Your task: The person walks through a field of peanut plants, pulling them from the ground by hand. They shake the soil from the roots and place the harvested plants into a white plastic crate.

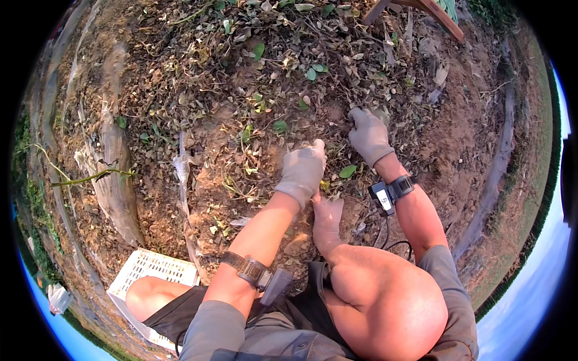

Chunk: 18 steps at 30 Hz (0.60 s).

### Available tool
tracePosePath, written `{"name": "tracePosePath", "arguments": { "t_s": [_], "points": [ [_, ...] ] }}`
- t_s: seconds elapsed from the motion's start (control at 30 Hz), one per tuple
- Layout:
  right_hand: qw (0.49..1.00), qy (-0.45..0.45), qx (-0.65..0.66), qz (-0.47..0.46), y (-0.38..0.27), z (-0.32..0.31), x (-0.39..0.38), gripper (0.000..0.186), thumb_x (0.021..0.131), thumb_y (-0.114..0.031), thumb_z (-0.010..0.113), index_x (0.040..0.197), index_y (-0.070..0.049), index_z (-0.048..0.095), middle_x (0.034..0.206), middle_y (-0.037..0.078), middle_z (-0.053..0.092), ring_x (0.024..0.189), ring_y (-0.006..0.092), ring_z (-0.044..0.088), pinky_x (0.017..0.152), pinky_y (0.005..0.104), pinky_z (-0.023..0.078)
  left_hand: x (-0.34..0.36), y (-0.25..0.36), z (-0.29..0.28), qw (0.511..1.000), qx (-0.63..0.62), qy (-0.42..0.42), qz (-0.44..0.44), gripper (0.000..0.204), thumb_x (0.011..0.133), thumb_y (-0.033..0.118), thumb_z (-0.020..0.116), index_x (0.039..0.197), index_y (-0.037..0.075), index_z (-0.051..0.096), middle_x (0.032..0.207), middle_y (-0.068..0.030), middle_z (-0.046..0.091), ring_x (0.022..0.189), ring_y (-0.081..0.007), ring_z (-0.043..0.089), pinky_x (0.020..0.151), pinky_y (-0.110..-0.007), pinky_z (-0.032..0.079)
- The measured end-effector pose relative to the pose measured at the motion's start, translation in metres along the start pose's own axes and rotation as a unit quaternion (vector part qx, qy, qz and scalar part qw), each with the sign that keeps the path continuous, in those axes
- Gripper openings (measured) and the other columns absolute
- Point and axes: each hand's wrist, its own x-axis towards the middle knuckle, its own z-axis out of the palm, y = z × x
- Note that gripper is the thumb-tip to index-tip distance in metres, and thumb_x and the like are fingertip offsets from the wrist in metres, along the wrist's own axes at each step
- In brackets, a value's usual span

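I crouch over bare brown soil strewn with dry vines [337, 123] and a few green leaves. My right hand [368, 137], in a grey glove, has its fingers curled into a tangle of the dry vines at the upper right. My left hand [303, 171], also in a grey glove, rests back-up on the litter just left of it, fingers bent down into the stems. What lies under its palm is hidden. Each wrist carries a strapped black device. My bare foot [327, 219] stands right below the left hand.
A white lattice plastic crate [150, 268] lies at my lower left, partly under my leg. Strips of torn plastic sheet [182, 171] run through the soil on the left. Legs of a wooden stool [439, 15] show at the top right. My bare knee [385, 307] fills the lower middle.
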Motion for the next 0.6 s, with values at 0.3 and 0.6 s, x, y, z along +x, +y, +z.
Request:
{"name": "tracePosePath", "arguments": {
  "t_s": [0.3, 0.6],
  "points": [
    [0.954, 0.107, 0.28, -0.023, -0.015, -0.011, -0.026, 0.018, 0.087, -0.008, 0.062, 0.103, -0.006, 0.071, 0.1, 0.014, 0.071, 0.092, 0.0323, 0.069, 0.082, 0.0385, 0.055, -0.064, -0.05, -0.023, 0.851, -0.495, -0.104, -0.14, 0.019, 0.099, 0.024, 0.052, 0.101, 0.006, 0.058, 0.067, -0.004, 0.061, 0.052, -0.0141, 0.055, 0.048, -0.028, 0.041],
    [0.989, -0.029, 0.047, -0.137, -0.019, 0.024, -0.049, 0.017, 0.092, -0.016, 0.062, 0.107, -0.012, 0.056, 0.096, 0.014, 0.059, 0.083, 0.0387, 0.066, 0.07, 0.0493, 0.055, -0.062, -0.047, -0.046, 0.784, -0.594, -0.074, -0.165, 0.027, 0.104, 0.036, 0.057, 0.094, 0.011, 0.059, 0.07, 0.0021, 0.06, 0.052, -0.0062, 0.05, 0.045, -0.021, 0.035]
  ]
}}
